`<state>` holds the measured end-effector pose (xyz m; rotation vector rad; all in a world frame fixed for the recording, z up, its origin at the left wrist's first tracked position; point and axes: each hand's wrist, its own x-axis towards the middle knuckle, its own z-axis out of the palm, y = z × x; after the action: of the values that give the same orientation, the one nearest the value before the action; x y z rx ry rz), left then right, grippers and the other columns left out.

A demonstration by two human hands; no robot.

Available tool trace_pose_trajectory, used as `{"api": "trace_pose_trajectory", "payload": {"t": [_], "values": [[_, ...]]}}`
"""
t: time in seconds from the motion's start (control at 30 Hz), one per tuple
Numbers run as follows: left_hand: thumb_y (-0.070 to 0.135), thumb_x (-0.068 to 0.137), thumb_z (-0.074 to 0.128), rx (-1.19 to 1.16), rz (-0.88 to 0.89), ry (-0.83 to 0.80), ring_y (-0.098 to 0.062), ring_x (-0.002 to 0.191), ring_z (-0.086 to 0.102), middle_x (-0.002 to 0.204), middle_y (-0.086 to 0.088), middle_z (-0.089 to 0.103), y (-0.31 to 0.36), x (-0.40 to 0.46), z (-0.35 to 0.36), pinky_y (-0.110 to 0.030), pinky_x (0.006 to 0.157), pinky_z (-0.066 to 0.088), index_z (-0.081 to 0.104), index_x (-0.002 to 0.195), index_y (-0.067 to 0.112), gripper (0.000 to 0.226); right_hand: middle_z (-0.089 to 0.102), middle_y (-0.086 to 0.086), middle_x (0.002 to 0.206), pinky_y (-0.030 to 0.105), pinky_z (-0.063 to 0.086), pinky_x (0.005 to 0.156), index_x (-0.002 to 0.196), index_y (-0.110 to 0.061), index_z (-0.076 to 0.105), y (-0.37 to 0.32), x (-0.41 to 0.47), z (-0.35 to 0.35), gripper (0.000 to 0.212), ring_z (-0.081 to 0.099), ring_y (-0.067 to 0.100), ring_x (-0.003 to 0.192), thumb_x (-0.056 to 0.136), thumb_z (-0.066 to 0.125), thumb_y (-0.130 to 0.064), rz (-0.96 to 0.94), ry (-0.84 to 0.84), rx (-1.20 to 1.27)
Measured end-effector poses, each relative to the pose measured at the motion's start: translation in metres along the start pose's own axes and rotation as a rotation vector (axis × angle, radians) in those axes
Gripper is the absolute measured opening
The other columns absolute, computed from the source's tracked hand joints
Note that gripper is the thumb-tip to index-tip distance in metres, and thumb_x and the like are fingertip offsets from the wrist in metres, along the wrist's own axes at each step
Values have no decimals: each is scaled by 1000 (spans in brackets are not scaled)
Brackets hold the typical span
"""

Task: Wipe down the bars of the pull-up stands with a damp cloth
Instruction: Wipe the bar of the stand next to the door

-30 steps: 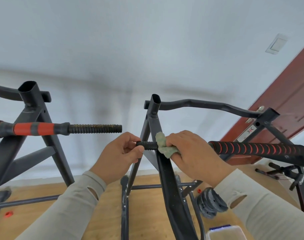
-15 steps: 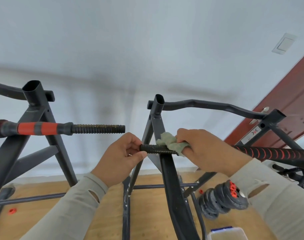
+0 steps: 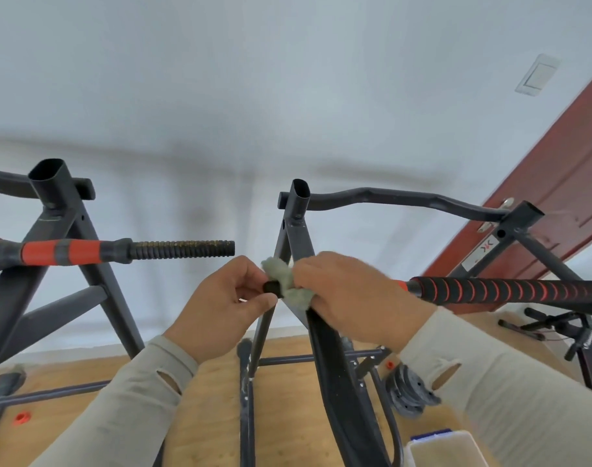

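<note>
Two dark pull-up stands fill the view. On the left stand (image 3: 68,237), a red-and-black grip bar (image 3: 126,251) juts rightward, untouched. Just right of it, the left hand (image 3: 225,306) pinches the black end of the right stand's bar (image 3: 510,291). Touching that end, the right hand (image 3: 352,291) clamps a pale green cloth (image 3: 289,284) around the bar beside the upright (image 3: 299,230).
</note>
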<state>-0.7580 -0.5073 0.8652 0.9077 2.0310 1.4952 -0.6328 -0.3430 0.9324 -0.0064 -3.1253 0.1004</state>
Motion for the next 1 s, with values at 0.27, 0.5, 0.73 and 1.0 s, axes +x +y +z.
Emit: {"api": "trace_pose_trajectory", "payload": {"t": [0.27,0.5,0.73,1.0], "values": [[22,87,75,38,15,22,-10,84,71,88,10,74,2,-3,2,-27,82,57,61,90,27,15,57,-6,85,32,42,73,89,-25,52,37,-37,-32,11,52,17,79,99,55,-26,326,147,-148],[23,91,71,-51,-16,-31,-19,83,73,86,1,74,1,-3,-1,-39,81,62,61,91,24,10,48,-11,75,23,31,60,94,-27,45,5,-27,6,16,46,7,70,106,45,-38,261,69,26],[14,84,78,-58,-19,7,-17,79,72,88,-3,74,-1,-7,2,-37,82,60,60,92,19,21,56,-5,78,35,46,66,102,-24,48,-35,7,17,11,53,16,71,105,48,-34,220,163,152],[17,84,78,-29,-12,15,-15,84,72,91,1,75,-4,-6,1,-34,86,58,59,98,25,25,64,-6,97,33,48,72,98,-21,56,14,-26,12,20,55,17,87,89,63,-5,-44,28,-133]]}}
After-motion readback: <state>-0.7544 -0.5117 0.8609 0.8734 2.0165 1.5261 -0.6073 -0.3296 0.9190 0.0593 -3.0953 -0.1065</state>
